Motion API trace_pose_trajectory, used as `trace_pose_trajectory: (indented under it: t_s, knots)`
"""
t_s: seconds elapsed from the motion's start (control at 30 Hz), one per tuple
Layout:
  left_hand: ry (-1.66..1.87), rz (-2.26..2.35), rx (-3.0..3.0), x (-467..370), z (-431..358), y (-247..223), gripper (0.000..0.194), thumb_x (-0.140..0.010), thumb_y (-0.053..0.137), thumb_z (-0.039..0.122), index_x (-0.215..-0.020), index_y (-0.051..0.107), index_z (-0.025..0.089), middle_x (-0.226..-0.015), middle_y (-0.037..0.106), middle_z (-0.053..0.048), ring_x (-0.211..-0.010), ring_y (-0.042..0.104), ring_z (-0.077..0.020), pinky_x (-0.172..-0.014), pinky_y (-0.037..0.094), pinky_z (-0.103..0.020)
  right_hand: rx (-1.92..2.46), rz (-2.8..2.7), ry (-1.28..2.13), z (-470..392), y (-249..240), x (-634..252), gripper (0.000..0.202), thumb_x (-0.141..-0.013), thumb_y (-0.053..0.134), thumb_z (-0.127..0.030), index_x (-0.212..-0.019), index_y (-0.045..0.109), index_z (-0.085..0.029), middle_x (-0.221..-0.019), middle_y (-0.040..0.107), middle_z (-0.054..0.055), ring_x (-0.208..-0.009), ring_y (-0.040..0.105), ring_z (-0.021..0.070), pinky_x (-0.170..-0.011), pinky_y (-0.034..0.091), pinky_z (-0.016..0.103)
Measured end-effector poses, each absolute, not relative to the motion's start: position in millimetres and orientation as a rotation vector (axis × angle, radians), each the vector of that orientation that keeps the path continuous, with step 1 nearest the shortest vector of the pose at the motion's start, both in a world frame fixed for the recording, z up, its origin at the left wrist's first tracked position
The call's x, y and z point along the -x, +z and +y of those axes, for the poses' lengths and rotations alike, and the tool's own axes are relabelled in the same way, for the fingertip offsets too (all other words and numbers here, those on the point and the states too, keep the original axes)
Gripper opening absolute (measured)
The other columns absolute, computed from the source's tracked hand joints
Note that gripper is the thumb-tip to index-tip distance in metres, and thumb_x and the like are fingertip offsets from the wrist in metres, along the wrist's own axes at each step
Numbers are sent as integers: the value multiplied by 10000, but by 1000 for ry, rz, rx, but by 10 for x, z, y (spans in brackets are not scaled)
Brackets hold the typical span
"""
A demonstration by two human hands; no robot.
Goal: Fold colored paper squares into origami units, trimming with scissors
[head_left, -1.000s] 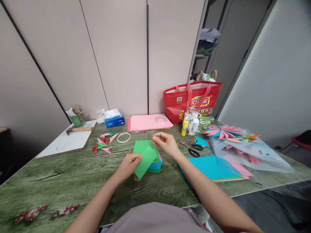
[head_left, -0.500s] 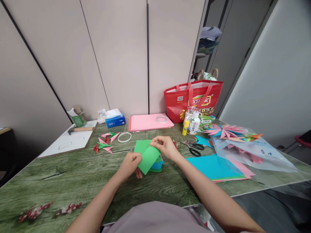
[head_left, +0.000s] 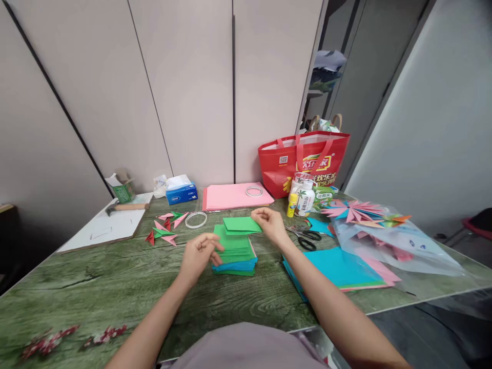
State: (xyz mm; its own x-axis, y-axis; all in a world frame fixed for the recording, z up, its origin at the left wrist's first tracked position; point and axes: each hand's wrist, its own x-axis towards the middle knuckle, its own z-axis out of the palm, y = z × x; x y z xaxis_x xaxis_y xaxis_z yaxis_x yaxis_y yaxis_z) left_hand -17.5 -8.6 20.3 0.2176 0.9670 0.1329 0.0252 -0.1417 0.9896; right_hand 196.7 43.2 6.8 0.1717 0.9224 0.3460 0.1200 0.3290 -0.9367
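Note:
Between the thumb and fingers of my right hand (head_left: 270, 225) is the right end of a folded green paper (head_left: 241, 225), held above a pile. That pile of coloured paper (head_left: 233, 251) has green pieces on top, with blue and more green lower down. My left hand (head_left: 200, 251) is at the pile's left side, its fingers loosely bent and apart, holding nothing. A white tape roll (head_left: 196, 220) lies beyond my left hand. Black-handled scissors (head_left: 307, 238) lie to the right of my right hand.
Folded paper pieces (head_left: 165, 230) and a hammer (head_left: 128, 206) on a white board (head_left: 103, 230) are at left. Behind stand a tissue box (head_left: 181, 193), pink sheets (head_left: 230, 197), a glue stick (head_left: 292, 205) and a red bag (head_left: 279, 174). Blue sheets (head_left: 342, 266) lie right.
My left hand has let go of the green paper and drawn back to the left. My right hand has moved slightly right, and the paper now lies level instead of slanting downward.

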Motion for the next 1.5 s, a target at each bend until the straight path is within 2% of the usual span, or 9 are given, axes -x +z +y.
trace_pose_trajectory:
  t_s: [0.1, 0.17, 0.37, 0.53, 0.77, 0.9, 1.07, 1.3, 1.5]
  knots:
    - [1206, 895, -1391, 134, -93, 220, 557, -626, 637, 259, -1139, 424, 214, -1187, 492, -106, -732, 635, -174, -584, 536, -311, 1057, -1296, 960, 402, 41, -1854, 246, -582, 646, -351, -682, 602, -131, -636, 629, 39, -585, 557, 134, -579, 434, 250]
    - [1198, 858, -1375, 117, -98, 222, 634, -607, 669, 259, -1181, 400, 242, -1300, 369, -104, -821, 607, -185, -635, 541, -335, 1041, -1321, 1019, 369, 25, -1775, 237, -574, 655, -349, -661, 617, -132, -656, 636, 34, -597, 557, 130, -600, 442, 256]
    - [1269, 954, -1313, 165, -48, 195, 501, -612, 675, 316, -1062, 522, 156, -1125, 535, -84, -670, 607, -139, -677, 536, -366, 1030, -1318, 1237, 255, 44, -1654, 283, -589, 650, -414, -622, 638, -133, -573, 584, -10, -499, 495, 95, -530, 465, 260]
    - [1323, 889, -1248, 186, -30, 196, 374, -526, 744, 248, -845, 581, 140, -1113, 566, -74, -779, 620, -168, -781, 491, -348, 892, -1237, 1425, 199, 41, -1623, 314, -507, 733, -345, -731, 650, -141, -684, 609, -7, -595, 551, 99, -611, 493, 270]
    - [1201, 746, -1141, 184, -61, 206, 350, -631, 687, 225, -950, 574, 135, -865, 650, -48, -816, 603, -174, -804, 487, -389, 885, -1275, 1341, 207, 14, -1632, 315, -455, 767, -264, -717, 652, -132, -824, 623, 23, -523, 540, 72, -544, 466, 241]
    - [1207, 774, -1152, 197, -36, 161, 337, -609, 701, 215, -917, 612, 110, -794, 666, -56, -785, 615, -185, -796, 491, -381, 907, -1328, 1354, 220, 1, -1645, 318, -499, 746, -280, -768, 657, -135, -573, 583, -21, -492, 535, 91, -529, 446, 241]
    - [1212, 809, -1228, 205, -17, 121, 377, -613, 692, 239, -961, 609, 119, -792, 671, -44, -752, 620, -185, -787, 488, -390, 940, -1486, 1227, 230, -2, -1673, 331, -554, 706, -304, -847, 660, -156, -615, 597, -13, -553, 552, 123, -577, 452, 276]
    - [1059, 769, -1259, 211, -29, 130, 581, -614, 691, 218, -1147, 475, 135, -921, 663, -88, -801, 624, -208, -770, 483, -389, 865, -1862, 683, 165, 53, -1661, 257, -572, 718, -275, -815, 667, -208, -1121, 530, 60, -1039, 496, 193, -896, 363, 329]
    - [1065, 819, -1257, 188, -45, 167, 668, -548, 730, 182, -1160, 466, 128, -1099, 593, -141, -890, 604, -222, -781, 470, -340, 791, -1959, 598, 117, 92, -1631, 388, -577, 723, -313, -942, 629, -223, -1065, 588, 64, -1030, 507, 197, -907, 356, 362]
